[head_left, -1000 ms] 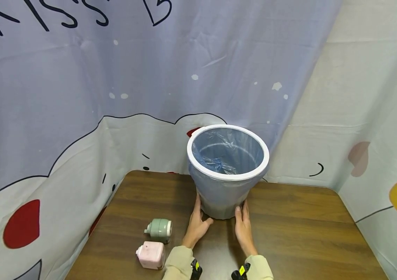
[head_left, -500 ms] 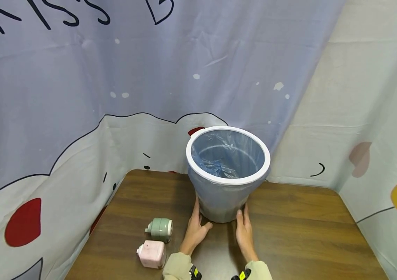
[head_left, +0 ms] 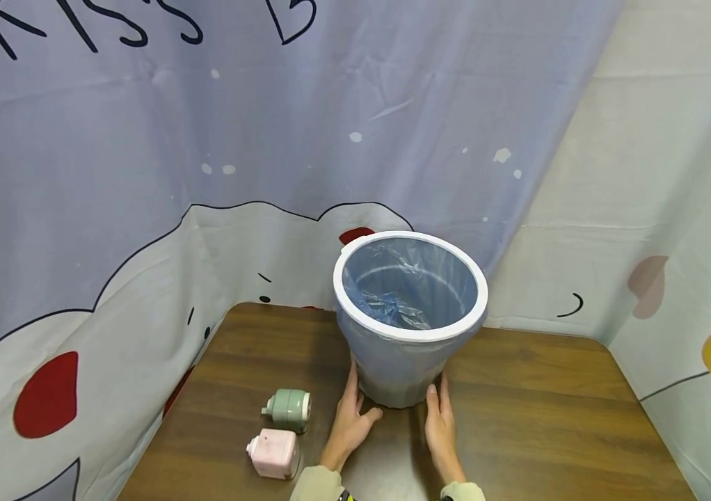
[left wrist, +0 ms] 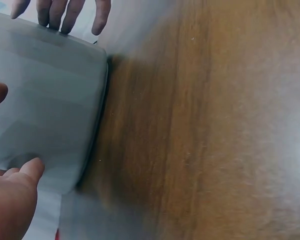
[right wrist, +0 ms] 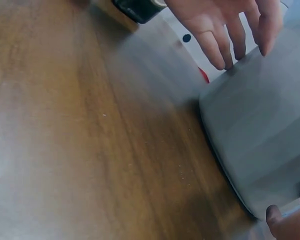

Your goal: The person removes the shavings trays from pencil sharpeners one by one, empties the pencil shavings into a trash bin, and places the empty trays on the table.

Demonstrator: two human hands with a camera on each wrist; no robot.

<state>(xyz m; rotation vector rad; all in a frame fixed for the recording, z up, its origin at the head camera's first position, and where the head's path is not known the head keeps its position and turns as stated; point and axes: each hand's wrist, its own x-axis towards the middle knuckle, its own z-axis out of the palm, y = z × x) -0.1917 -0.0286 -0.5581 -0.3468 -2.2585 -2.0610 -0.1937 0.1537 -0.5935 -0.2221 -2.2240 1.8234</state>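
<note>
A grey trash can (head_left: 393,369) with a white ring rim stands upright on the wooden table. Its clear bluish liner (head_left: 421,278) hangs over the wall inside, bunched at the bottom. My left hand (head_left: 346,426) touches the left side of the can low down, fingers extended along the wall and thumb toward the front. On the opposite side my right hand (head_left: 440,430) lies against the lower wall, fingers extended too. In the left wrist view, the right fingertips (left wrist: 57,17) rest on the grey wall (left wrist: 50,110). The fingers' far ends are partly hidden behind the can.
Left of my left hand are a green bottle (head_left: 289,409) and a pink square bottle (head_left: 274,454), both with white details. The table (head_left: 549,410) ends at a printed cloth backdrop (head_left: 255,264) behind and at the sides.
The trash can has slid a little toward me across the table, both hands moving back with it on either side. The bottles keep their places.
</note>
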